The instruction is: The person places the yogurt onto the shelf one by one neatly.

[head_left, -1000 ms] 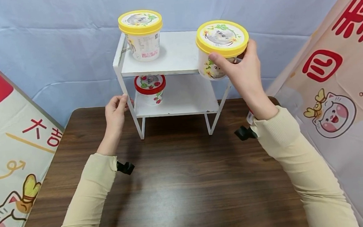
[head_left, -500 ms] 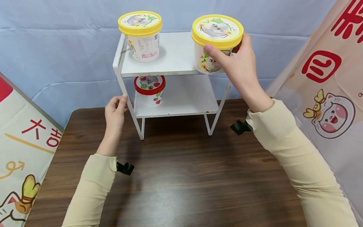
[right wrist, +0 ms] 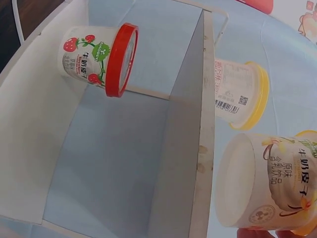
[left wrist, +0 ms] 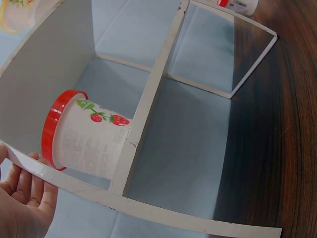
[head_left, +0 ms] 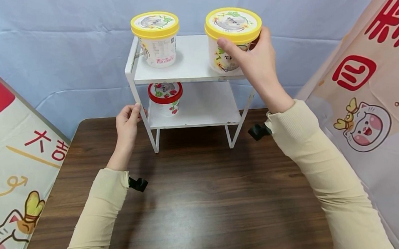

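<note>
My right hand holds a paper tub with a yellow lid by its side, thumb in front. The tub is over the right part of the upper board of a white two-tier rack. Its round base faces the camera in the right wrist view, close to the board's edge. At the rack's left side, my left hand grips the upright, fingers behind it in the left wrist view. A second yellow-lidded tub stands upright on the upper board's left. Below it, a red-lidded strawberry tub stands on the lower board.
Another red-lidded tub appears at the top of the left wrist view, on the wooden table beyond the rack. Behind the rack hangs a pale blue cloth. Printed banners flank the table.
My right hand has moved the yellow-lidded tub back and left, from in front of the rack's right corner to over the upper board. The left hand has stayed on the upright.
</note>
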`<state>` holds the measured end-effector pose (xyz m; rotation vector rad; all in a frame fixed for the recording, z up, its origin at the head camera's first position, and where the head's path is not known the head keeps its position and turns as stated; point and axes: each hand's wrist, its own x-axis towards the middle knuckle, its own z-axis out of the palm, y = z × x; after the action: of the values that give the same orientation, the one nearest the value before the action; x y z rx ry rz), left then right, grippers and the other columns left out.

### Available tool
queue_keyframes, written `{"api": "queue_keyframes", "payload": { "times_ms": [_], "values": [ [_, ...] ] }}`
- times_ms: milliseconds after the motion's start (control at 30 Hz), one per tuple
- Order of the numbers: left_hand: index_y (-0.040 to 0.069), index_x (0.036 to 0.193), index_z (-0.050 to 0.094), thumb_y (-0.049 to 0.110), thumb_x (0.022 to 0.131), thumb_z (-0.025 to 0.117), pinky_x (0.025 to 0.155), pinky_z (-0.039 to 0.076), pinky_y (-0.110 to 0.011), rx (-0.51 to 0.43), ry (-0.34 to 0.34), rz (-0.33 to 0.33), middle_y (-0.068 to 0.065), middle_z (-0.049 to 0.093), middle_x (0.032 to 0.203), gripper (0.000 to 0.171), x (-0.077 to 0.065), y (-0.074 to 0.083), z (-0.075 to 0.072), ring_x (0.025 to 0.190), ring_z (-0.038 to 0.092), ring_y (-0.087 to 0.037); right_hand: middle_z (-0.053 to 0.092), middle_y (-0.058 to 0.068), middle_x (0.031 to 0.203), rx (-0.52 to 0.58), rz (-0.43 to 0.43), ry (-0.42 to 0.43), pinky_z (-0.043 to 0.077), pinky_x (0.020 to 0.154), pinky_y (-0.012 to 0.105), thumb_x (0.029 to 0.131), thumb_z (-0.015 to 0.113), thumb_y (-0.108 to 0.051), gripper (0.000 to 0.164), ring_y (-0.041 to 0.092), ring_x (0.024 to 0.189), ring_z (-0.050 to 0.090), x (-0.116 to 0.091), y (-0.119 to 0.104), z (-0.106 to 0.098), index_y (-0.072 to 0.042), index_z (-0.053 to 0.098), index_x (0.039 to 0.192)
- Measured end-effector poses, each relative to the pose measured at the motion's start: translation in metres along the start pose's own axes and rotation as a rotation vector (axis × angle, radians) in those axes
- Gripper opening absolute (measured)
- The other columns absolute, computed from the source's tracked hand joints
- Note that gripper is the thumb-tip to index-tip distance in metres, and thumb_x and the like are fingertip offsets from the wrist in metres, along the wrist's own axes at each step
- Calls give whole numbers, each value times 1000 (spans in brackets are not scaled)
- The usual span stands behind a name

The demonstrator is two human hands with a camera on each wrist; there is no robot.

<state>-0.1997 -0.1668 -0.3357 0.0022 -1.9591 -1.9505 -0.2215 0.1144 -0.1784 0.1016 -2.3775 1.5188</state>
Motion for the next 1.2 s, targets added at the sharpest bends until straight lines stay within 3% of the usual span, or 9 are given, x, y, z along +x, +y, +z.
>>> {"api": "queue_keyframes", "payload": {
  "times_ms": [300,567,1033,1200],
  "values": [
    [4,83,55,13,95,48,73,47,-20,-26,-1,17,14,61,70,16,1,-2,0,74,58,-9,42,2,131,-23,21,-8,37,92,22,73,69,-48,86,9,114,42,10,0,5,-13,24,137],
    [-2,86,55,14,95,48,73,47,-20,-5,0,20,16,60,70,19,0,0,0,74,58,-8,41,2,132,-6,56,-8,35,93,21,74,68,-48,84,9,115,41,18,1,8,-13,24,137],
    [1,84,55,13,95,48,73,48,-21,-4,2,19,16,60,70,18,0,1,0,74,58,-9,38,-2,134,-16,119,-18,31,97,19,71,69,-53,91,6,119,37,30,1,16,-16,21,139],
    [3,83,55,14,95,48,74,48,-21,-6,2,10,15,60,70,17,-3,3,1,78,59,-16,39,-3,133,-39,158,-10,30,97,17,69,70,-56,93,6,119,37,35,2,19,-16,22,137]
  ]
}}
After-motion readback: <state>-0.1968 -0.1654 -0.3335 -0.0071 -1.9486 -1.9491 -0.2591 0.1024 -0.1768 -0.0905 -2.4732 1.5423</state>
